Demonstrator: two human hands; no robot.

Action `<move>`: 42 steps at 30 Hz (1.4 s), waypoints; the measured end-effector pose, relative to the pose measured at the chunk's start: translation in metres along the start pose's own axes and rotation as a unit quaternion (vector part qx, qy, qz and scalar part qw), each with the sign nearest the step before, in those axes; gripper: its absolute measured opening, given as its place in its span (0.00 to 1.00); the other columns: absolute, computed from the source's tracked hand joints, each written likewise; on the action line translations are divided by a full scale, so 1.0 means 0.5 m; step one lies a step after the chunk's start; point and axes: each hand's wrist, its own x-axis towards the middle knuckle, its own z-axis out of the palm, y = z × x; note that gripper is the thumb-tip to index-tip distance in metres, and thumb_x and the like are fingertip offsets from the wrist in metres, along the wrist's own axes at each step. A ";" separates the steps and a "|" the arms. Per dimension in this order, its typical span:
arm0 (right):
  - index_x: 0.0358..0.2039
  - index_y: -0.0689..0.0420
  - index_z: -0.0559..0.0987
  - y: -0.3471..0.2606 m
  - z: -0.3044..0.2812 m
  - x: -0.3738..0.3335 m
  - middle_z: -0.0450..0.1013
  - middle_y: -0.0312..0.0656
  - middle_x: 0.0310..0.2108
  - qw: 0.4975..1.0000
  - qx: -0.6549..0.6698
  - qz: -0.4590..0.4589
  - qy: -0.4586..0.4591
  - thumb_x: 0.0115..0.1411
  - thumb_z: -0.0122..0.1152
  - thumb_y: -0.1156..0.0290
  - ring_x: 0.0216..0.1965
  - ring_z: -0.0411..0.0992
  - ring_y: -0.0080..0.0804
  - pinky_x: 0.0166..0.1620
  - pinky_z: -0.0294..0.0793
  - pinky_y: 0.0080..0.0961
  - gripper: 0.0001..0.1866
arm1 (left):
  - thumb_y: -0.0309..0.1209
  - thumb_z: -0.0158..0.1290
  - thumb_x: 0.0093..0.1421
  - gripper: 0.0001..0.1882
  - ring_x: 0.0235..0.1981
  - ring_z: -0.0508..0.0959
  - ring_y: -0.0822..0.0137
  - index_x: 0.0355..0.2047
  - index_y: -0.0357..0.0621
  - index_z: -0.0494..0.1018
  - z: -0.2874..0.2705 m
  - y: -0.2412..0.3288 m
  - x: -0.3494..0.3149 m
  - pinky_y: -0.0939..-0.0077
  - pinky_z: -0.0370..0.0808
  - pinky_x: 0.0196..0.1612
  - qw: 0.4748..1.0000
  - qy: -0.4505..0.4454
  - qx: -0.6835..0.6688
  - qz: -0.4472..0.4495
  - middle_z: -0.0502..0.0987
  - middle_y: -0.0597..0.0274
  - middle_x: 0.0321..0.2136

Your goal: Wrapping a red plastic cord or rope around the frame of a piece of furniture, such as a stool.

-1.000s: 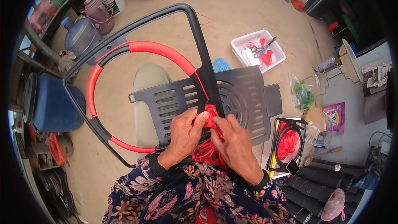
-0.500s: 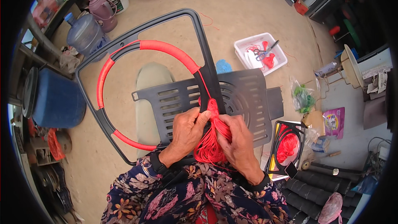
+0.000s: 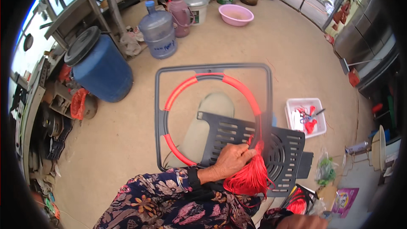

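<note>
A black square plastic frame (image 3: 157, 101) with a round inner ring is tilted up in front of me. Red cord (image 3: 241, 87) is wound tightly round much of the ring, with short black stretches between. My left hand (image 3: 232, 160) is closed on the ring's right side. A thick bundle of loose red cord (image 3: 249, 176) hangs there against its fingers. My right hand (image 3: 303, 222) is away from the frame at the lower edge, blurred and cut off, so its fingers cannot be made out. Beneath the frame lies a slotted black plastic panel (image 3: 292, 170).
A white tub (image 3: 306, 134) with red cord and scissors sits right of the frame. More red cord (image 3: 296, 203) lies in a black-rimmed holder near my right hand. Left are a blue barrel (image 3: 104, 70) and a water jug (image 3: 157, 34); a pink basin (image 3: 236, 15) stands farther off.
My right hand has left the cord bundle and moved down to the right. The left hand stays on the frame. The view has swung, showing more of the room's far side.
</note>
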 end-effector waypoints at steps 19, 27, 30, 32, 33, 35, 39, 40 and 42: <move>0.30 0.57 0.84 0.073 -0.005 0.062 0.78 0.40 0.31 0.974 0.110 -0.193 -0.034 0.58 0.64 0.61 0.30 0.76 0.31 0.38 0.75 0.27 0.12 | 0.47 0.49 0.67 0.22 0.17 0.65 0.80 0.27 0.40 0.72 -0.019 0.017 -0.001 0.83 0.64 0.20 0.966 -0.118 -0.173 -0.153 0.67 0.71 0.18; 0.31 0.58 0.81 0.021 -0.064 -0.199 0.74 0.40 0.26 0.914 -0.180 -0.364 0.004 0.60 0.61 0.64 0.26 0.73 0.34 0.35 0.72 0.31 0.10 | 0.45 0.50 0.67 0.20 0.15 0.66 0.80 0.26 0.41 0.72 -0.031 0.020 0.020 0.84 0.63 0.17 0.946 -0.121 -0.206 -0.220 0.67 0.72 0.16; 0.30 0.59 0.80 0.027 -0.011 -0.154 0.73 0.41 0.23 0.876 -0.242 -0.415 0.040 0.61 0.60 0.66 0.24 0.73 0.35 0.33 0.71 0.32 0.10 | 0.44 0.50 0.66 0.21 0.14 0.67 0.78 0.23 0.40 0.70 -0.034 0.015 0.020 0.82 0.64 0.17 0.953 -0.095 -0.184 -0.220 0.67 0.69 0.16; 0.33 0.60 0.79 0.007 -0.018 -0.065 0.75 0.41 0.24 0.915 -0.244 -0.309 0.084 0.61 0.56 0.72 0.34 0.77 0.38 0.43 0.73 0.32 0.06 | 0.44 0.50 0.66 0.21 0.14 0.67 0.78 0.23 0.40 0.70 -0.029 0.009 0.020 0.81 0.64 0.17 0.954 -0.096 -0.179 -0.222 0.67 0.69 0.16; 0.34 0.60 0.78 0.001 -0.011 -0.050 0.76 0.42 0.24 0.928 -0.249 -0.255 0.104 0.61 0.55 0.75 0.39 0.79 0.40 0.47 0.73 0.32 0.05 | 0.44 0.50 0.66 0.21 0.14 0.67 0.78 0.24 0.40 0.70 -0.023 0.014 0.023 0.81 0.64 0.17 0.955 -0.099 -0.174 -0.219 0.67 0.69 0.16; 0.32 0.59 0.79 -0.010 0.006 -0.061 0.77 0.40 0.27 0.912 -0.295 -0.270 0.096 0.59 0.56 0.75 0.40 0.79 0.37 0.47 0.74 0.32 0.04 | 0.44 0.50 0.66 0.21 0.14 0.67 0.78 0.24 0.40 0.70 -0.008 0.034 0.030 0.81 0.64 0.17 0.954 -0.122 -0.178 -0.207 0.68 0.69 0.16; 0.25 0.55 0.78 -0.023 0.026 -0.062 0.77 0.37 0.31 0.900 -0.372 -0.214 0.073 0.54 0.60 0.76 0.36 0.79 0.36 0.46 0.74 0.33 0.02 | 0.44 0.49 0.67 0.21 0.14 0.67 0.78 0.25 0.40 0.71 -0.011 0.027 0.013 0.82 0.64 0.16 0.952 -0.108 -0.188 -0.218 0.68 0.69 0.16; 0.22 0.55 0.77 -0.022 0.035 -0.046 0.76 0.36 0.30 0.889 -0.369 -0.242 0.123 0.53 0.61 0.77 0.32 0.79 0.36 0.45 0.74 0.33 0.05 | 0.44 0.49 0.67 0.21 0.14 0.67 0.78 0.25 0.40 0.71 -0.014 0.028 0.016 0.82 0.64 0.16 0.952 -0.108 -0.185 -0.217 0.68 0.69 0.16; 0.25 0.55 0.76 -0.030 0.067 -0.050 0.75 0.36 0.31 0.870 -0.373 -0.275 0.170 0.53 0.60 0.78 0.33 0.77 0.35 0.45 0.74 0.33 0.03 | 0.44 0.49 0.66 0.20 0.14 0.67 0.78 0.25 0.40 0.71 -0.009 0.038 0.014 0.82 0.64 0.16 0.957 -0.117 -0.169 -0.203 0.68 0.69 0.16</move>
